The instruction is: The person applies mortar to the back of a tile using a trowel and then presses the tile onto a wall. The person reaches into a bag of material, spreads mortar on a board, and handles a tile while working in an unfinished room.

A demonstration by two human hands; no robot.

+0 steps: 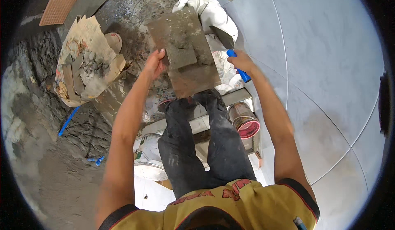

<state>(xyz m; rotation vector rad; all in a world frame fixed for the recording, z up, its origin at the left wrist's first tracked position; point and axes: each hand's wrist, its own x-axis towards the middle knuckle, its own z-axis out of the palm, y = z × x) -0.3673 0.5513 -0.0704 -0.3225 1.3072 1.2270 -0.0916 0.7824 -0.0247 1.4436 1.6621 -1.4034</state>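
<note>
My left hand (pixel 154 64) is closed on the left edge of a rectangular tile (pixel 195 81), thumb on top. The tile lies tilted in front of my legs. Grey-brown wet mortar (pixel 183 49) is spread over its upper middle, and the lower part is smeared brown. In my right hand (pixel 242 62) is a trowel (pixel 222 36), gripped by its blue handle. Its dark blade points up and left, just off the tile's right edge and over a white sack (pixel 207 12).
A torn paper sack (pixel 63 71) with rubble stands at left, a gridded terracotta tile (pixel 59 9) beyond it. Near my legs are a pink-rimmed bucket (pixel 242 119) and a white bucket (pixel 150 164). Pale tiled surface (pixel 321 57) rises at right; rough cement (pixel 37 106) borders the left.
</note>
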